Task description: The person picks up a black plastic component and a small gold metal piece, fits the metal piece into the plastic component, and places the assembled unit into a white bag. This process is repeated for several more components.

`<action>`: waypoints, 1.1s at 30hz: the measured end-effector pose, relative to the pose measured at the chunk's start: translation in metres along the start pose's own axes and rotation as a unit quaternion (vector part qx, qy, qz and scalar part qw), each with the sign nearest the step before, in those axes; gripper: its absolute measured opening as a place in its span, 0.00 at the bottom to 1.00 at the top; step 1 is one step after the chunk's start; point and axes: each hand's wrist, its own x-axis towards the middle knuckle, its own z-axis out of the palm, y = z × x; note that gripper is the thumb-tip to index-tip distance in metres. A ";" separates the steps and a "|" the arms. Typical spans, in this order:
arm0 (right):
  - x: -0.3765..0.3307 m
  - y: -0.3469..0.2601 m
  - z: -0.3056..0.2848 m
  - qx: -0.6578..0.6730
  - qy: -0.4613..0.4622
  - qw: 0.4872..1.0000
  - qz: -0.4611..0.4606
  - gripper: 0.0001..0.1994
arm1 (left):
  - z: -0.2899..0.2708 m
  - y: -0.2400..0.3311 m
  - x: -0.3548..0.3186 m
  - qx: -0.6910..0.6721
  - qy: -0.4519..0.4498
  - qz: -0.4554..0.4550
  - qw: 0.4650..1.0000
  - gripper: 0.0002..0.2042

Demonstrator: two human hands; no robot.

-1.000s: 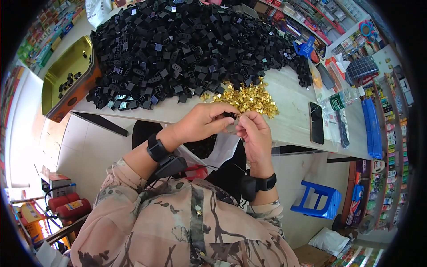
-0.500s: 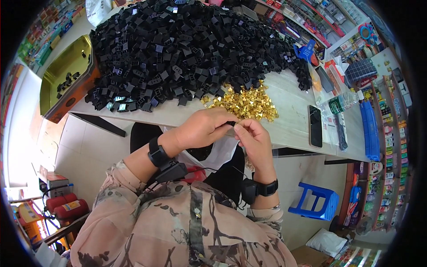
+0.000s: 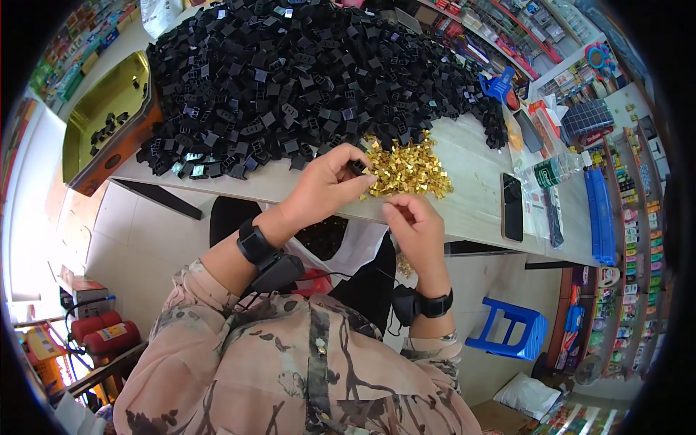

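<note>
A large heap of small black plastic housings (image 3: 304, 72) covers the far part of the table (image 3: 471, 196). Beside it lies a smaller pile of gold metal clips (image 3: 407, 170). My left hand (image 3: 326, 185) is closed around one black housing (image 3: 357, 167), pinched at its fingertips right next to the gold pile. My right hand (image 3: 413, 228) hovers just below the table's near edge, thumb and forefinger pinched together; whether a clip sits between them I cannot tell. Both wrists wear black bands.
A yellow-lined tray (image 3: 109, 119) with a few black parts sits at the left. A dark phone (image 3: 512, 206), a plastic bottle (image 3: 554, 172) and small packages lie at the right. A blue stool (image 3: 507, 330) and red cylinders (image 3: 105, 337) stand on the floor; shop shelves surround.
My left hand has moved forward over the table edge to the gold pile with a black housing. My right hand has separated from it and dropped slightly.
</note>
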 end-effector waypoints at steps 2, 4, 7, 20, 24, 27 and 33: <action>0.003 -0.014 0.009 -0.101 0.021 0.994 -0.045 0.07 | 0.001 0.000 0.000 0.037 -0.003 -0.004 0.999 0.08; 0.006 -0.016 0.013 -0.149 0.031 0.986 -0.068 0.07 | 0.004 -0.003 0.000 0.076 0.023 0.068 0.994 0.07; 0.009 -0.012 0.015 -0.217 0.045 0.968 -0.119 0.05 | 0.007 -0.009 0.000 0.053 0.042 0.099 0.993 0.08; 0.007 0.002 0.000 0.130 0.057 0.989 0.037 0.05 | 0.007 -0.010 -0.005 0.106 -0.008 0.061 0.992 0.11; 0.004 -0.023 0.005 0.257 0.012 0.963 0.084 0.06 | 0.006 -0.004 -0.007 0.152 -0.031 0.088 0.984 0.11; 0.007 -0.022 0.011 0.277 -0.031 0.957 0.078 0.08 | 0.005 -0.001 -0.007 0.163 -0.051 0.090 0.981 0.11; 0.006 -0.012 0.004 0.305 -0.045 0.946 0.105 0.08 | 0.004 0.003 -0.008 0.160 -0.075 0.099 0.979 0.11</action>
